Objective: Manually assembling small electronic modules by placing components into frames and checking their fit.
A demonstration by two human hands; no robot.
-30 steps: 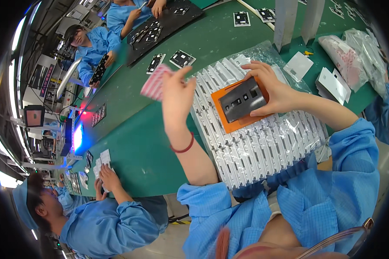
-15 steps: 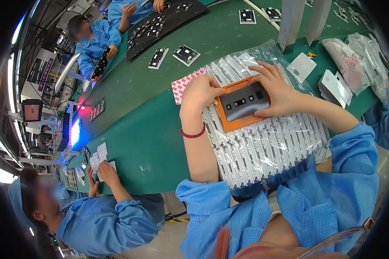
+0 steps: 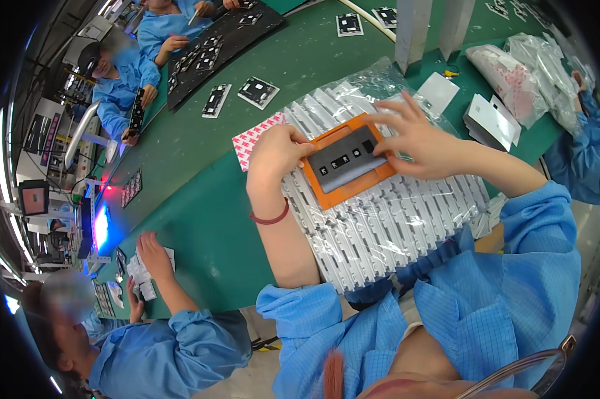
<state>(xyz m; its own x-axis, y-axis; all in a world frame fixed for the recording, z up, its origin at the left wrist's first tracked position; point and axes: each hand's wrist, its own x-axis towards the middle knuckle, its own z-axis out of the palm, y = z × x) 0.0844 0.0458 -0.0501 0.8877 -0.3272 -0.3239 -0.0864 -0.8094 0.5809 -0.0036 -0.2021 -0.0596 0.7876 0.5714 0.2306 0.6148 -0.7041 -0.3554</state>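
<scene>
An orange rectangular frame lies tilted on a white ribbed tray covered with clear plastic. Within the frame sits a dark grey flat piece with a row of small black-and-white marks. My left hand pinches the frame's left edge, thumb and fingertips together; a dark red band circles that wrist. My right hand is at the frame's right side, fingers spread, fingertips by the right end of the grey piece. Whether those fingertips touch it I cannot tell.
A red-and-white patterned sheet is beside my left hand. White cards and plastic bags lie at the right, near metal posts. Black-and-white parts lie beyond the tray. Co-workers in blue sit at left and far left.
My right hand has loosened from the grey piece, its fingers now raised and spread. The piece, bowed before, lies flatter in the frame. The whole scene has shifted left in view.
</scene>
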